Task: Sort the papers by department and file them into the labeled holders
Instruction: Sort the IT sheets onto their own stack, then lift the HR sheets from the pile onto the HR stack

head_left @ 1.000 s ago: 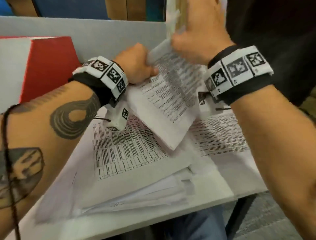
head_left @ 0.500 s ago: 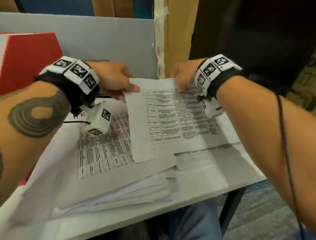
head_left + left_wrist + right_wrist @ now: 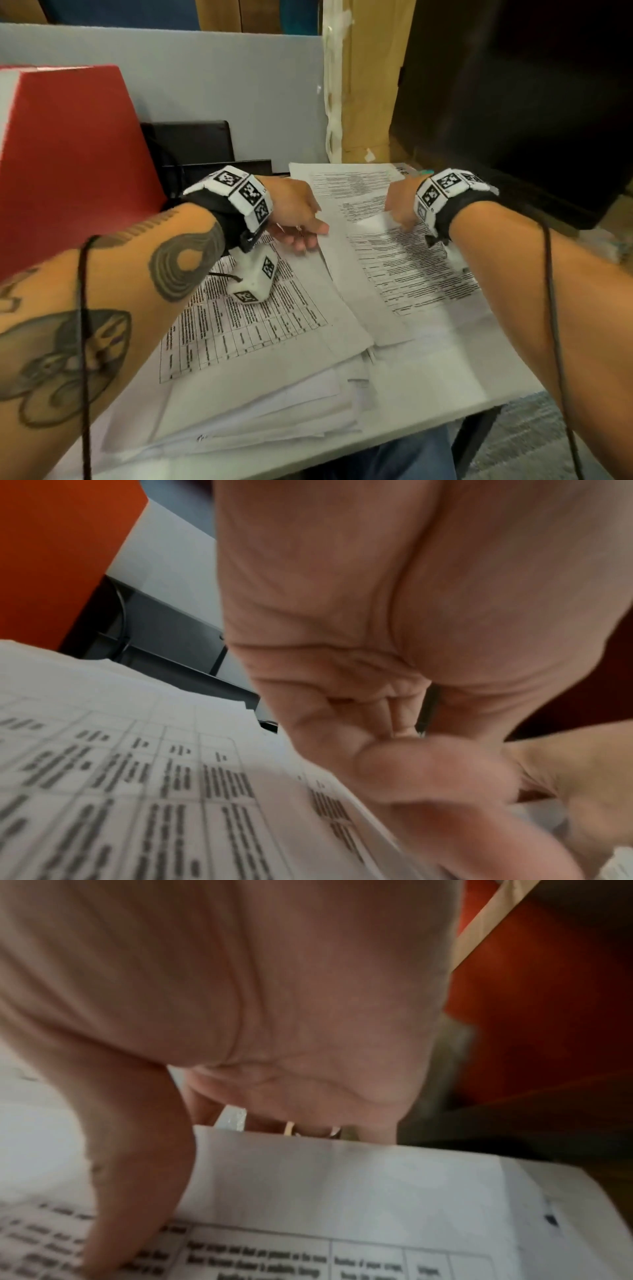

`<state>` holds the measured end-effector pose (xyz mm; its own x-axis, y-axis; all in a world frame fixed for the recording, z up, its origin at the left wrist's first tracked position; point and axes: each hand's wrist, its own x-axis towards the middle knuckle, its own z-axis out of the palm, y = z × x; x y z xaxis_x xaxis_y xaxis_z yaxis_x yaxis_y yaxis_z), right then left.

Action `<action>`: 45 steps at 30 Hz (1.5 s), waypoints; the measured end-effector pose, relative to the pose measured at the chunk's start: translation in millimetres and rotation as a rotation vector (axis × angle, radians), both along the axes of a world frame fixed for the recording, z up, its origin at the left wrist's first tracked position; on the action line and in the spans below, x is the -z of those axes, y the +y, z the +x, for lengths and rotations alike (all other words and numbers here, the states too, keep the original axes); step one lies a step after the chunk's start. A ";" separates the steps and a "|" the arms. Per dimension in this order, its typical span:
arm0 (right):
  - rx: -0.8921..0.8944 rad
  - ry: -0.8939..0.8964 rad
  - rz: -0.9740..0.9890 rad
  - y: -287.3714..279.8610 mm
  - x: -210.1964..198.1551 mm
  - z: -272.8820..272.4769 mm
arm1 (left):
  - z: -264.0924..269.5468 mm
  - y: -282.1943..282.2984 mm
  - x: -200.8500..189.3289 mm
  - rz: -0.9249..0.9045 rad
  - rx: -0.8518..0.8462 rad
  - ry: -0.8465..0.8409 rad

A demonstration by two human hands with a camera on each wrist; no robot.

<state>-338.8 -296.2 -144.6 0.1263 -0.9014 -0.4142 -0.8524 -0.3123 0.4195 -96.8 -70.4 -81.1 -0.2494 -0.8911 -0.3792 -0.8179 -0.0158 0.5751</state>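
Your right hand [image 3: 399, 205] sits at the top edge of the top sheet [image 3: 407, 270]. In the right wrist view the thumb [image 3: 137, 1164] lies flat on the printed face and the other fingers curl down behind the far edge, so it has that sheet pinched at the head.

Your left hand [image 3: 294, 216] hangs at 9 o'clock from the sheet, at its left margin. Fingers loosely curled, thumb pointing toward the paper. Whether it pinches the margin, I cannot tell; the left wrist view is blurred there.

The sheet lies with its long axis running 12 to 6, tilted slightly, its foot toward you. It rests on the right-hand paper stack [image 3: 428, 359], overlapping a second stack [image 3: 246, 329] to the left on the table [image 3: 507, 390].

The red holder [image 3: 75, 154] stands at 10 o'clock from the sheet, beyond your left hand, with a black holder [image 3: 191, 140] just beside it. Your left hand is the nearer one, so a filing move likely crosses leftward over the left stack. No label is readable.
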 end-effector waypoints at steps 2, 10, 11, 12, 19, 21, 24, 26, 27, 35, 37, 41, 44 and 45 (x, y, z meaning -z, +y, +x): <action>0.102 -0.129 -0.037 11.3 -0.9 -4.7 | 15.2 -0.1 -3.7 -0.081 -0.033 -0.035; 0.114 -0.120 -0.175 150.4 -52.7 26.0 | 101.8 -5.8 -16.9 0.005 -0.142 -0.663; 0.133 -0.078 -0.171 153.8 -55.4 25.8 | 107.5 -5.2 -16.6 0.094 -0.142 -0.696; 0.139 -0.051 -0.164 160.7 -59.6 26.0 | 110.6 -2.5 -15.9 0.137 -0.141 -0.730; 0.102 -0.137 -0.271 159.9 -48.8 15.8 | 115.3 8.0 -10.1 -0.075 -0.178 -0.906; 0.089 -0.155 -0.278 159.9 -45.7 13.9 | 122.8 5.9 -12.3 -0.135 -0.223 -0.858; 0.065 -0.127 -0.289 161.8 -45.7 15.0 | 129.6 9.7 -15.1 -0.304 -0.296 -0.904; 0.050 -0.093 -0.281 161.4 -45.0 13.6 | 132.8 8.8 -16.0 -0.370 -0.327 -0.898; 0.047 -0.069 -0.275 161.9 -44.9 11.7 | 133.6 8.2 -17.8 -0.379 -0.336 -0.891; 0.100 -0.065 -0.265 162.4 -38.6 10.6 | 129.8 10.2 -34.3 -0.509 -0.349 -0.876; 0.050 -0.118 -0.354 164.7 -44.7 16.6 | 127.5 10.0 -40.4 -0.563 -0.275 -0.818; -0.066 -0.915 -0.260 183.4 -73.8 61.6 | 115.5 13.2 -57.5 -0.571 -0.075 -0.676; 0.027 -1.606 0.120 200.1 -85.7 93.4 | 102.6 15.8 -70.1 -0.585 -0.042 -0.538; 0.020 -1.635 0.129 200.8 -86.1 99.7 | 100.5 15.4 -71.5 -0.605 -0.049 -0.489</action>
